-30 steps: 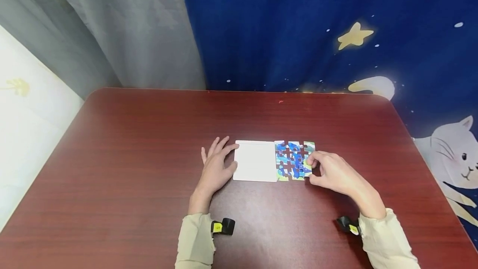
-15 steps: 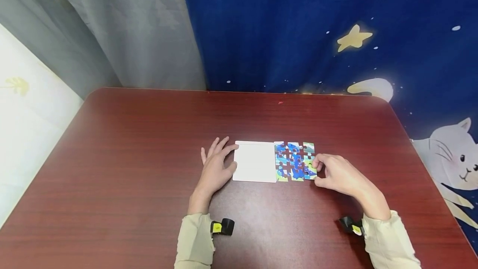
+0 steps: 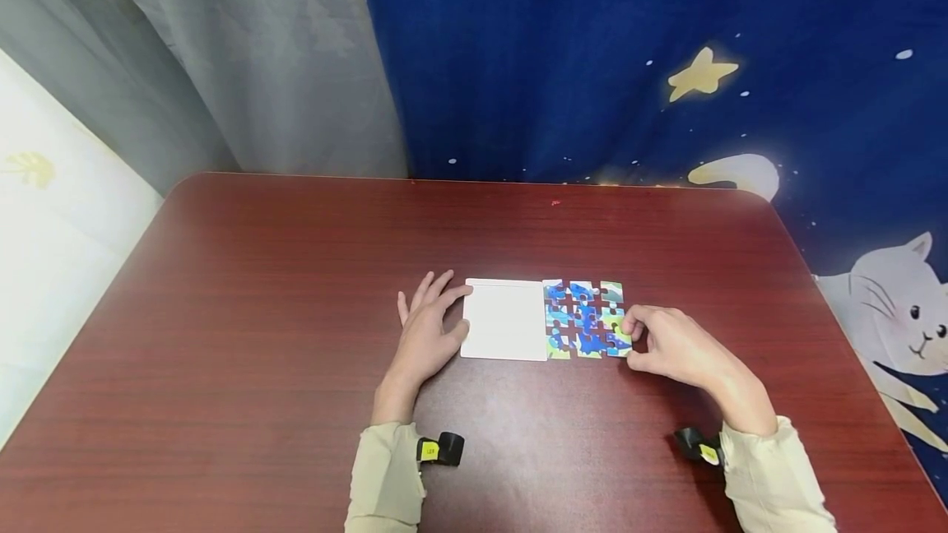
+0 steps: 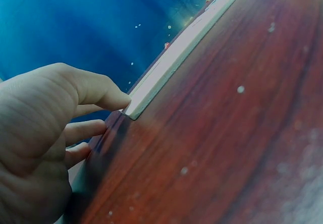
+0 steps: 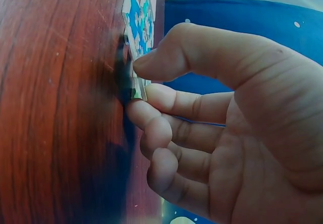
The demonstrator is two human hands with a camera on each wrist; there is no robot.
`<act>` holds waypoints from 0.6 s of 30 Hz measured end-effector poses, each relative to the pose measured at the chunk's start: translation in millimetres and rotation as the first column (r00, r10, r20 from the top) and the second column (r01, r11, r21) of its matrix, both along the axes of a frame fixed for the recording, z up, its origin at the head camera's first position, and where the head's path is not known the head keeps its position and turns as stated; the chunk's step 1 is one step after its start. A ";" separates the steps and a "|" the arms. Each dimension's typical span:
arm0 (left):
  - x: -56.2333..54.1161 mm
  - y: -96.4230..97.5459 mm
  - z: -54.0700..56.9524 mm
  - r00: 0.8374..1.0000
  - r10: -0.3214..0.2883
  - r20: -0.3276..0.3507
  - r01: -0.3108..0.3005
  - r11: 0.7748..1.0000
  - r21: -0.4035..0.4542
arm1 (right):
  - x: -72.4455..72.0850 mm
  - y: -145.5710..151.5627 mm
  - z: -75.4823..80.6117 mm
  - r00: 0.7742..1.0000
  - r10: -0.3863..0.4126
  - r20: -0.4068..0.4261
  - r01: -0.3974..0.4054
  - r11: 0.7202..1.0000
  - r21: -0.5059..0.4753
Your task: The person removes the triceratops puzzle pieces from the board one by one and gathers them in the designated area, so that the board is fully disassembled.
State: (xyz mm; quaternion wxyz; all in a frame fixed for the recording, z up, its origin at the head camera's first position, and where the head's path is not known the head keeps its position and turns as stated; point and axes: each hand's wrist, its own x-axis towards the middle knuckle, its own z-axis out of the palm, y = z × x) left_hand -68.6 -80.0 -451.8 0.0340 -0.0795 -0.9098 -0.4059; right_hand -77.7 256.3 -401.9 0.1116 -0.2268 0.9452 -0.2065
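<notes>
A white rectangular board (image 3: 505, 319) lies flat on the table. My left hand (image 3: 427, 336) rests at its left side, thumb and index finger touching that edge, the other fingers spread. In the left wrist view the thumb meets a corner of the pale board (image 4: 176, 52). Against the board's right side lie several blue and green jigsaw puzzle pieces (image 3: 585, 317) in rows, with gaps between some. My right hand (image 3: 670, 348) pinches the near right puzzle piece (image 3: 618, 345) between thumb and fingers. The right wrist view shows this pinch edge-on; fingers partly hide the piece.
The dark red wooden table (image 3: 296, 286) extends around the puzzle on all sides. Behind it hang a grey curtain (image 3: 274, 64) and a blue star-patterned curtain (image 3: 533, 56). A black wrist camera (image 3: 450, 449) sits beside the left sleeve, another (image 3: 689, 442) beside the right.
My right hand has shifted right with the near right puzzle piece, widening the gap to the middle column. My left hand and the white board have stayed nearly still.
</notes>
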 end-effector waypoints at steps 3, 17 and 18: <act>0.1 -0.2 0.1 1.000 0.002 0.001 -0.002 1.000 -0.003 | -0.2 0.2 0.2 1.000 0.000 0.011 0.000 1.000 0.003; 0.2 -0.1 0.6 1.000 0.001 -0.001 -0.001 1.000 -0.008 | 0.7 -0.4 0.1 1.000 0.015 0.027 -0.015 1.000 0.010; 0.1 -0.1 0.5 1.000 0.000 0.000 0.000 1.000 -0.008 | 0.8 -0.4 0.0 1.000 0.016 0.026 -0.016 1.000 0.009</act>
